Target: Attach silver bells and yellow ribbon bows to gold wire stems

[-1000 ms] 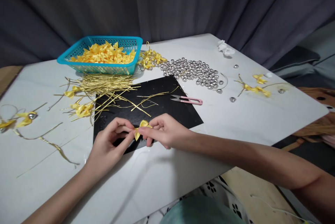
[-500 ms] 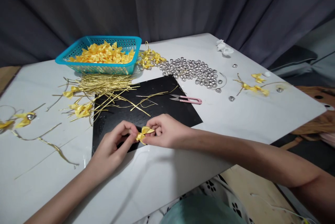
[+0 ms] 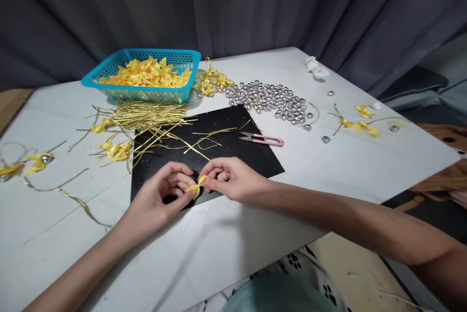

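A small yellow ribbon bow (image 3: pixel 197 187) is held between my two hands, over the front edge of a black mat (image 3: pixel 233 166). My left hand (image 3: pixel 166 190) grips its left side between thumb and fingers. The thumb and index finger of my right hand (image 3: pixel 233 178) pinch its right end, with the other fingers curled in. Beyond my hands, thread snips with pink handles (image 3: pixel 268 140) lie on the mat, close to a needle and thin gold cord (image 3: pixel 215 132). A pile of gold twist ties (image 3: pixel 149 116) overlaps the mat's back left part.
A blue basket (image 3: pixel 140 92) of yellow bows stands at the back left. Silver heart-shaped beads (image 3: pixel 270 98) spread beside it. Loose bows with wire (image 3: pixel 359 126) lie at right, others (image 3: pixel 38 161) at far left. White crumpled tissue (image 3: pixel 315 67) sits near the back edge.
The bow has been turned in my fingers and shows narrower now. My left fingers have opened a little and shifted their hold; my right hand moved slightly left. The view shifted slightly.
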`<state>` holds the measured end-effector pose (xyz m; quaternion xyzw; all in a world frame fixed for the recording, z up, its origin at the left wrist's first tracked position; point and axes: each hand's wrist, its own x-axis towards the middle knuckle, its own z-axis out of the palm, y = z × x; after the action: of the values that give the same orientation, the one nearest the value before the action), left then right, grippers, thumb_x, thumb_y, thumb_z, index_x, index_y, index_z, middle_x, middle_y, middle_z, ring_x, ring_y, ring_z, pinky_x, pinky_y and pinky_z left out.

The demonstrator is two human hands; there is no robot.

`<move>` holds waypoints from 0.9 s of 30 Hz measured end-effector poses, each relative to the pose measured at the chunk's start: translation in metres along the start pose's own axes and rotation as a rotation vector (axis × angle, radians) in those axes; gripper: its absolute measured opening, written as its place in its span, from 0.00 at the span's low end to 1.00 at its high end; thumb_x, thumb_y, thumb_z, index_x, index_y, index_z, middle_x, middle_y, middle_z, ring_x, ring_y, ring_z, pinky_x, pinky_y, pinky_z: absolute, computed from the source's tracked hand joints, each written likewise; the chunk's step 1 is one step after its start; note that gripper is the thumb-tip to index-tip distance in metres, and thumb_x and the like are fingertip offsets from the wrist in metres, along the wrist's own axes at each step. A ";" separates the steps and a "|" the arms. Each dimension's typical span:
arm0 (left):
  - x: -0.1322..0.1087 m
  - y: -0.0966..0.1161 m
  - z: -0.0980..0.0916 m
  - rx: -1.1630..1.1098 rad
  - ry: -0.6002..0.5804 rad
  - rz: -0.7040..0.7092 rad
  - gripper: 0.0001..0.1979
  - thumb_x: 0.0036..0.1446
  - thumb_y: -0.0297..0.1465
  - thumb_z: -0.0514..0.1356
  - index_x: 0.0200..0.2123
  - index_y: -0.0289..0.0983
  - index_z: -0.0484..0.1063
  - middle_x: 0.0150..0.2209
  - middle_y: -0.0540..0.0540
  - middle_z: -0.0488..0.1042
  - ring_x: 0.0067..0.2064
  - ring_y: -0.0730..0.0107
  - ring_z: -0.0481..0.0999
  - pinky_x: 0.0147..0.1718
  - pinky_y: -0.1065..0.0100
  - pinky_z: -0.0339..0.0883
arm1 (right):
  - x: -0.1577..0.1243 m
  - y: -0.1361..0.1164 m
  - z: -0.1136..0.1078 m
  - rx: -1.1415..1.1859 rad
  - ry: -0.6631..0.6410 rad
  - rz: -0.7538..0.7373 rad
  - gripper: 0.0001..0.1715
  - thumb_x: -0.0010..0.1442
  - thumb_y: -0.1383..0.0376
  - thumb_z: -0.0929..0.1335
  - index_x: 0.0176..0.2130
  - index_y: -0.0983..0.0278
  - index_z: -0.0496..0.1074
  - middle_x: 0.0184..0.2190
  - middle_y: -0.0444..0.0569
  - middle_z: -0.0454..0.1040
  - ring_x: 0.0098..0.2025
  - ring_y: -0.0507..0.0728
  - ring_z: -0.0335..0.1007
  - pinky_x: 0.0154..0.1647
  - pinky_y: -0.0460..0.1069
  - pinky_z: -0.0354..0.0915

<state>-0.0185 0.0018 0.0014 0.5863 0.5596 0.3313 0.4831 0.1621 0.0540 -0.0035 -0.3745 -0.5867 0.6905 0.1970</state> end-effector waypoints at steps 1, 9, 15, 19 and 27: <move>0.001 0.000 0.000 -0.002 -0.008 -0.003 0.14 0.51 0.32 0.62 0.39 0.39 0.63 0.29 0.50 0.75 0.28 0.73 0.72 0.25 0.73 0.66 | 0.000 -0.001 0.000 -0.003 0.003 0.021 0.05 0.56 0.69 0.68 0.35 0.69 0.69 0.24 0.42 0.69 0.23 0.44 0.62 0.22 0.40 0.56; -0.003 0.003 -0.002 0.176 -0.066 0.052 0.12 0.53 0.31 0.60 0.41 0.40 0.65 0.33 0.50 0.73 0.27 0.75 0.67 0.25 0.73 0.64 | 0.001 -0.007 0.001 -0.001 0.070 0.111 0.04 0.56 0.70 0.68 0.31 0.68 0.68 0.19 0.39 0.66 0.21 0.44 0.61 0.20 0.40 0.55; -0.001 0.007 -0.015 0.273 -0.003 0.141 0.10 0.58 0.35 0.55 0.41 0.39 0.67 0.36 0.46 0.74 0.32 0.69 0.73 0.27 0.71 0.66 | -0.005 -0.005 -0.002 -0.271 0.097 0.061 0.07 0.55 0.66 0.69 0.32 0.68 0.69 0.18 0.37 0.60 0.18 0.43 0.52 0.18 0.41 0.47; 0.006 0.007 -0.049 0.556 0.352 0.138 0.11 0.58 0.38 0.53 0.39 0.39 0.68 0.33 0.51 0.73 0.30 0.71 0.72 0.27 0.73 0.62 | -0.007 -0.007 -0.013 -0.374 0.193 -0.019 0.13 0.55 0.60 0.69 0.37 0.68 0.68 0.20 0.37 0.61 0.19 0.44 0.51 0.20 0.42 0.48; 0.008 0.012 -0.097 1.325 0.524 -0.004 0.11 0.60 0.35 0.49 0.36 0.40 0.70 0.27 0.53 0.73 0.26 0.72 0.70 0.22 0.75 0.50 | -0.004 -0.018 -0.043 -0.756 0.389 -0.183 0.04 0.57 0.67 0.65 0.32 0.66 0.69 0.22 0.41 0.68 0.21 0.47 0.56 0.25 0.44 0.52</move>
<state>-0.1034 0.0294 0.0419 0.6567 0.7420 0.0508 -0.1246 0.1937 0.0841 0.0136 -0.4898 -0.7810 0.3235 0.2133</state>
